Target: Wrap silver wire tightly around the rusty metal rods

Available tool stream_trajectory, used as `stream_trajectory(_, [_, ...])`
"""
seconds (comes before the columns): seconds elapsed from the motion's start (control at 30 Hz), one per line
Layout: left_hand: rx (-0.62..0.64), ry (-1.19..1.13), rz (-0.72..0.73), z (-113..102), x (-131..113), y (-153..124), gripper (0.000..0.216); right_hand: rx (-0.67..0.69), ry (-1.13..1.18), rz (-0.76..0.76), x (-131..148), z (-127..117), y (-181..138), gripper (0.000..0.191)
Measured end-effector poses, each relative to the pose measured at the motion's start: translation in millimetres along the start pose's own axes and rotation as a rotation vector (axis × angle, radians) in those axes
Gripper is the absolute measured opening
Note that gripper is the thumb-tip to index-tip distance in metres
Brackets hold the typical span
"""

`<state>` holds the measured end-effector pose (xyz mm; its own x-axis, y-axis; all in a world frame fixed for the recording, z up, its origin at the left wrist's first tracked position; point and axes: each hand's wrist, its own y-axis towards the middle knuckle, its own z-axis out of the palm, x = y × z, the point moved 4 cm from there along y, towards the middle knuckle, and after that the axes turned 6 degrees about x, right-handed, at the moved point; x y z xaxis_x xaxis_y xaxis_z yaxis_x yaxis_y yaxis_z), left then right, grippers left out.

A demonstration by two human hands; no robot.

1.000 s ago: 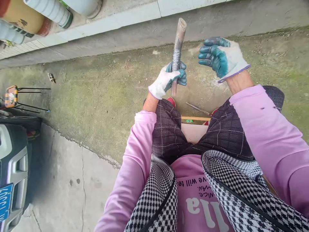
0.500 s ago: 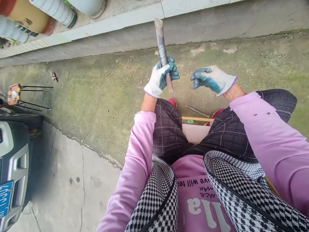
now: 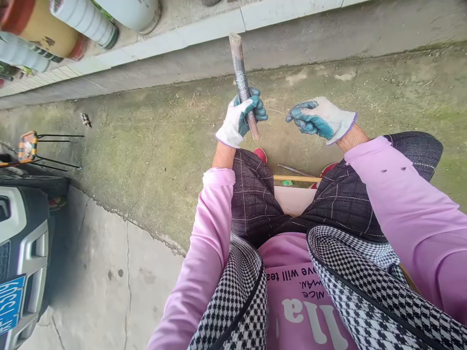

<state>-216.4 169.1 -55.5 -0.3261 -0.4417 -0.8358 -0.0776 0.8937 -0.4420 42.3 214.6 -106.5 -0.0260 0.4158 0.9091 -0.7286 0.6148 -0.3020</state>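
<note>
My left hand [image 3: 239,119], in a white and teal work glove, is closed round a rusty metal rod [image 3: 238,61]. The rod stands nearly upright, leaning slightly left, and has grey wire coiled tightly round its middle. My right hand [image 3: 321,119], in the same kind of glove, is a little to the right of the rod with its fingertips pinched together. A thin wire [image 3: 277,111] runs from the coil to those fingertips. I am seated, with my knees in dark checked trousers below both hands.
Between my feet lie a short metal bar [image 3: 294,169] and a wooden stick [image 3: 297,179] on mossy concrete. A car front [image 3: 20,253] stands at the left. A small wire-legged stand [image 3: 31,146] and several pots [image 3: 73,24] on a kerb are at the upper left.
My right hand came down from a raised, open pose and pinched shut beside the rod. The rod tipped from leaning right to leaning left.
</note>
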Motion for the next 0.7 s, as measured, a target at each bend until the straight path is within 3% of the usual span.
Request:
stream_trajectory(0.17, [0.027, -0.032, 0.028, -1.0, 3.4, 3.9, 0.071, 0.070, -0.068, 0.049, -3.6, 4.4, -0.2, 0.023])
stream_trajectory(0.3, [0.019, 0.035, 0.106, 2.7, 0.2, 5.0, 0.072, -0.075, -0.310, 0.070, -6.4, 12.7, -0.3, 0.014])
stream_trajectory(0.43, [0.049, 0.155, 0.097, 9.2, 0.1, 6.6, 0.048, -0.208, -0.508, 0.060, -6.7, 14.4, 1.5, 0.023])
stream_trajectory(0.53, [-0.064, 0.099, 0.067, 6.7, 7.2, 15.0, 0.036, -0.253, -0.528, 0.083, -2.0, 11.6, -2.9, 0.025])
stream_trajectory(0.6, [-0.165, 0.100, 0.048, 2.6, 13.8, 22.7, 0.040, -0.254, -0.584, 0.091, 4.4, 12.4, -8.6, 0.024])
stream_trajectory(0.7, [-0.217, 0.369, 0.016, -0.2, 21.2, 30.7, 0.049, -0.216, -0.678, 0.059, 13.6, 19.5, -18.2, 0.022])
